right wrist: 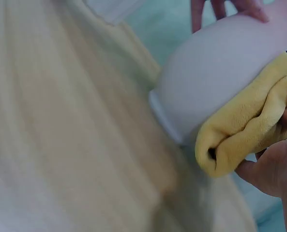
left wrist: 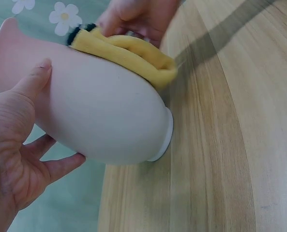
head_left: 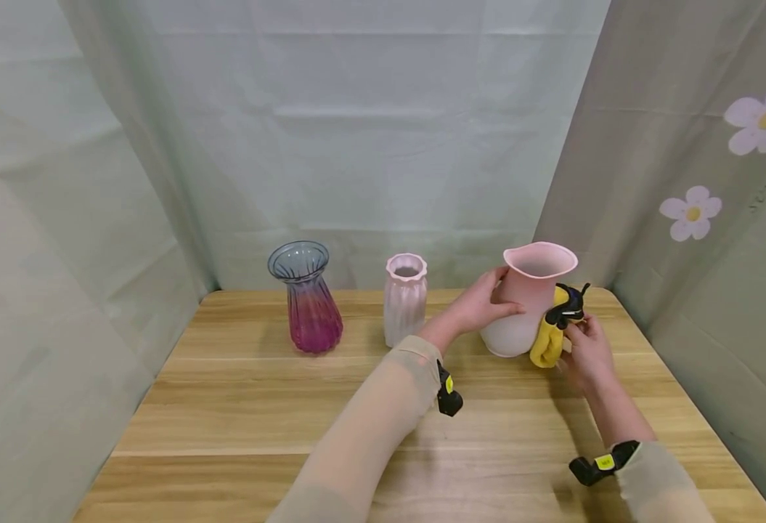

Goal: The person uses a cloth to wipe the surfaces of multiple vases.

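A pink-to-white vase (head_left: 528,294) with a wavy rim stands at the right of the table. My left hand (head_left: 477,303) grips it from the left, thumb on the near side and fingers round the far side, as the left wrist view shows on the vase (left wrist: 104,106). In my right hand (head_left: 592,354) is a folded yellow cloth (head_left: 548,340) with black edging. The cloth (right wrist: 249,121) lies flat against the right side of the vase's body. Some right-hand fingers are hidden behind the cloth.
A small white ribbed vase (head_left: 405,309) stands left of my left forearm. Farther left is a blue-to-purple glass vase (head_left: 314,309). All are near the back edge of the wooden table (head_left: 239,407). Pale curtains (head_left: 383,145) hang behind and at both sides.
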A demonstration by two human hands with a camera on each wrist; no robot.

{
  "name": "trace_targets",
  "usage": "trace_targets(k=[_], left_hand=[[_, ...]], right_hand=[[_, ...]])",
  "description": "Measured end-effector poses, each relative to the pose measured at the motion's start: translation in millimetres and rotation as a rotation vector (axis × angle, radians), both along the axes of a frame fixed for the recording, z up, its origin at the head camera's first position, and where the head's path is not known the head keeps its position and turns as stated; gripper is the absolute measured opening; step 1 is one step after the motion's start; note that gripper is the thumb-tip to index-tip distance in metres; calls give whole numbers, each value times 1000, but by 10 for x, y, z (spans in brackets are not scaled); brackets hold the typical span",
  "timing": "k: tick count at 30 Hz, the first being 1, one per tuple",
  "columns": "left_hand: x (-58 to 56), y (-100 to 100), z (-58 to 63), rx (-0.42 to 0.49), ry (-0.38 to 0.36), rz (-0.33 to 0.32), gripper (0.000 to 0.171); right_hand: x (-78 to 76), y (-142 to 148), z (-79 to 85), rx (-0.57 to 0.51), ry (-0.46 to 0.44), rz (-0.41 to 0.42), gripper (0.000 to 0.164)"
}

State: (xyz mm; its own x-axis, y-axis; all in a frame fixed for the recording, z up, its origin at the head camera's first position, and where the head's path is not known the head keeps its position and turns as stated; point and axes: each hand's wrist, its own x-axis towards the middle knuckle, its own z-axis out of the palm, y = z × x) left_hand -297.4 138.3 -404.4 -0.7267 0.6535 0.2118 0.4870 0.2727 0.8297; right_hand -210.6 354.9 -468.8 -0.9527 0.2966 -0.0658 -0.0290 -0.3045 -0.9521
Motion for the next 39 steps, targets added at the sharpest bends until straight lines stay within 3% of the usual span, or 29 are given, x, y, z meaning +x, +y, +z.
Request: trace_targets(k=[5,11,18,24,28,33,39], left_hand=[[3,-1,7,-8,21,-2,77],[7,-2,13,-9,26,-6,78],[4,-1,2,-8,24,-2,80],[3,-5,5,-11,15,8,81],[-10,-1,1,-6,37,4,79],[-22,6,-22,-5,30,-1,79],[-18,3,-28,-2,4,-1,82]], right_hand=[[-40,3,280,106,62,-8,16],[-50,-17,606,83,185,2,19],[-23,-9,716,212,159,55,22],[-49,-22,657,341,137,11,20],[-59,-33,529,407,107,-26,19],[-15,-4,205,315,15,-10,22],[35,15,-153,120,-104,57,21]])
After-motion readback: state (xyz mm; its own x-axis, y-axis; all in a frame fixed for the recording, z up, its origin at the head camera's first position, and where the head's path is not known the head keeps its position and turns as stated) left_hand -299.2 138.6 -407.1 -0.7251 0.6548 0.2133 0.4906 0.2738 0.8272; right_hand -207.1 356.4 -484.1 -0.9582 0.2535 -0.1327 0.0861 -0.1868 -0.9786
